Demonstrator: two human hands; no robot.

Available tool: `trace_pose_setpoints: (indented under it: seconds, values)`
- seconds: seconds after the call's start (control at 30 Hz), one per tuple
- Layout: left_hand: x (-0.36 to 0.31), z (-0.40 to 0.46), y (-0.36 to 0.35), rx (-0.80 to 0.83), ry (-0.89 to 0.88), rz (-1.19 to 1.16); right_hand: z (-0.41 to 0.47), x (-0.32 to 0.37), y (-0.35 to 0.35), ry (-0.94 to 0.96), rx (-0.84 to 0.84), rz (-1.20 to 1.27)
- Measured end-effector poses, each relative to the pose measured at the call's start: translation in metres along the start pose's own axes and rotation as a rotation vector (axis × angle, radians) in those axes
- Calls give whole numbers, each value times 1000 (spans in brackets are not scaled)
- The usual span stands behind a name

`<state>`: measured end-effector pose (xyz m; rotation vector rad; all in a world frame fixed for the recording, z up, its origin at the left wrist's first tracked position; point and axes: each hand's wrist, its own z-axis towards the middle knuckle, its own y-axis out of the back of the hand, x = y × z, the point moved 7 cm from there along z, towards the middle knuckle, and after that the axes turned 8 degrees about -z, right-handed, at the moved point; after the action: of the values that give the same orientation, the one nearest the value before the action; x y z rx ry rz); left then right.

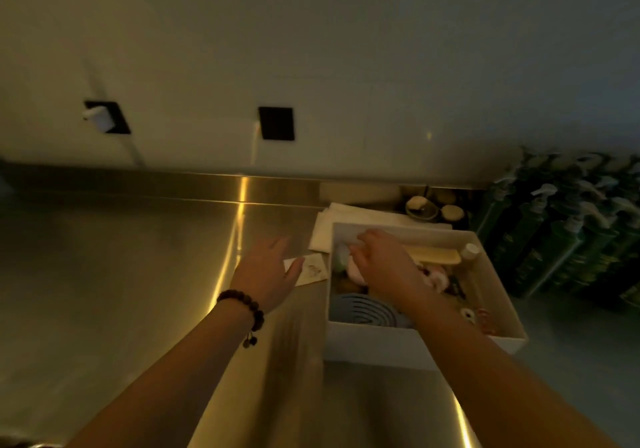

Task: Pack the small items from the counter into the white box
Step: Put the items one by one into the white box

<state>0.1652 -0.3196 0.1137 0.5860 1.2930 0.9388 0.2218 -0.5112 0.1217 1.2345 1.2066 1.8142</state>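
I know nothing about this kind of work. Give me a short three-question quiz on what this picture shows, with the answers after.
1. True or false: the right hand is inside the open white rectangular box.
2. What lies on the shiny steel counter just under the left hand? A) a small pale paper packet B) a spoon C) a green spray bottle
3. Fill in: the left wrist wears a dark beaded ____.

Key
1. True: it reaches in among the items, above the blue-grey round slotted disc.
2. A: the small pale paper packet lies beside the box; the dark green spray bottles stand far right.
3. Bracelet.
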Motion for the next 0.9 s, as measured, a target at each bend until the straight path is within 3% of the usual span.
trace_pose_setpoints:
  seconds: [0.17,0.27,0.53,0.73,0.9]
  values:
    - [70,2,20,-7,41,31,23,71,-55,65,0,4]
    - [111,13,20,25,19,41,40,93,-101,-2,64,-20]
    - [183,34,-16,260,-72,105,52,66,-195,-356,243,-228]
    - [199,43,-40,367,-115,74,55,52,-218,-475,241,-360]
    - [200,52,-43,346,-148,41,65,56,-218,-425,248,-514]
